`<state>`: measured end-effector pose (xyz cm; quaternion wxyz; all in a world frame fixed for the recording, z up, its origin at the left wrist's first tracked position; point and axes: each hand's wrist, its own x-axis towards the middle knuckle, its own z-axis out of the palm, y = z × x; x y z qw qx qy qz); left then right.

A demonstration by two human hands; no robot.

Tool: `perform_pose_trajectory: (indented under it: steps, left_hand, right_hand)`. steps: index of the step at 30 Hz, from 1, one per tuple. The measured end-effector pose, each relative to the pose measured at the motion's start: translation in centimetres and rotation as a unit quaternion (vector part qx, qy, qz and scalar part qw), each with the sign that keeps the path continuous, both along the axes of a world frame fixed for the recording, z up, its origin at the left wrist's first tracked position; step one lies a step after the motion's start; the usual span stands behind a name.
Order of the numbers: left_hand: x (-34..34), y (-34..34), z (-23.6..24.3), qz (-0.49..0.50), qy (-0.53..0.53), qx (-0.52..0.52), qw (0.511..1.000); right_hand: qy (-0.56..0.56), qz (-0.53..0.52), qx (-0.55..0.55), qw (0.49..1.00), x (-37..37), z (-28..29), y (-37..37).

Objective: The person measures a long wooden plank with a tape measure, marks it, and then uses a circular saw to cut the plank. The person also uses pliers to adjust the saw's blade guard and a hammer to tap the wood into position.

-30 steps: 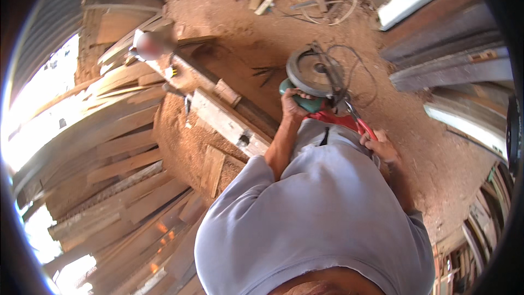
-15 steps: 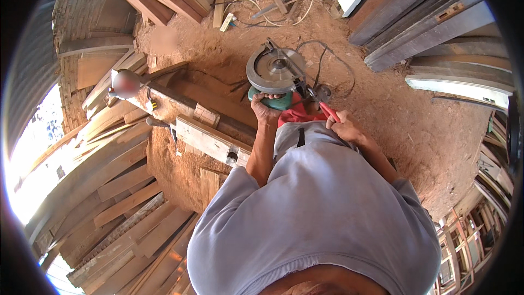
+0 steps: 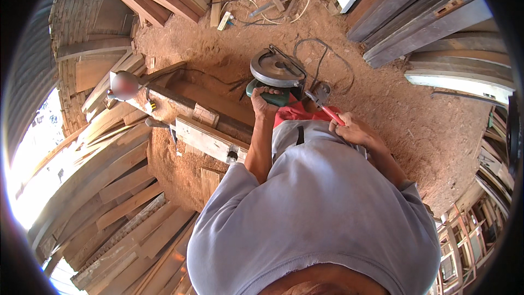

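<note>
My left hand (image 3: 264,100) grips the handle of a circular saw with a green body (image 3: 274,96) and a round metal guard (image 3: 273,71), held upturned over my lap at centre. Red cloth (image 3: 292,113) shows under it. My right hand (image 3: 349,130), just right of the saw, is closed on the red handle of a metal wrench or pliers (image 3: 330,113), whose head is beside the saw, apart from the guard. A black cord (image 3: 347,61) loops behind the saw.
A wooden bench with a pale board (image 3: 202,139) stands at my left, bearing a hammer (image 3: 158,124) and a yellow tool (image 3: 150,106). Planks (image 3: 120,186) are stacked left; timber (image 3: 415,16) leans behind and right. Cables and offcuts (image 3: 275,5) lie ahead on sawdust-covered ground.
The saw has tilted, its disc now seen more obliquely. My right hand has drawn the red-handled tool slightly right, away from the guard. The view has shifted since the earliest frame.
</note>
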<state>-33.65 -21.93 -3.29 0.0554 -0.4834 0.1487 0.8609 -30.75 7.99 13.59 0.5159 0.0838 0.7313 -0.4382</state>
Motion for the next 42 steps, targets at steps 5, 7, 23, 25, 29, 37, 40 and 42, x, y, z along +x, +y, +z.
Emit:
perform_pose_trajectory:
  steps: [5, 7, 23, 25, 29, 37, 40, 42]
  left_hand:
    - [0.8, 0.0, -1.0, -0.020, -0.008, 0.001, 1.000]
    - [0.7, 0.4, -0.7, -0.027, -0.011, -0.010, 1.000]
    - [0.6, 1.3, -2.6, -0.080, -0.003, -0.069, 0.994]
    - [0.5, 1.3, -2.8, -0.068, -0.024, -0.049, 0.996]
    - [-0.3, 1.5, -2.7, -0.055, -0.023, -0.053, 0.997]
    - [-0.6, 2.0, -1.6, -0.131, 0.018, -0.130, 0.983]
    - [-0.3, 2.1, -1.6, -0.121, 0.021, -0.119, 0.985]
    - [-0.1, 2.5, -1.0, -0.115, -0.004, -0.128, 0.985]
  right_hand:
    - [0.044, 0.013, -0.022, 0.999, 0.6, -2.8, -0.5]
    - [0.033, -0.002, -0.052, 0.998, 0.4, -3.1, -0.3]
    - [-0.226, -0.267, -0.264, 0.899, 2.0, -7.2, 1.2]
    - [-0.321, -0.376, -0.360, 0.791, 2.9, -7.6, 0.8]
    - [-0.312, -0.382, -0.333, 0.803, 1.9, -6.1, 0.5]
    - [-0.099, -0.110, -0.089, 0.985, 0.0, -4.8, 0.5]
    - [-0.087, -0.096, -0.061, 0.990, 0.0, -4.1, -0.1]
    - [-0.066, -0.072, -0.052, 0.994, 0.2, -4.4, -0.2]
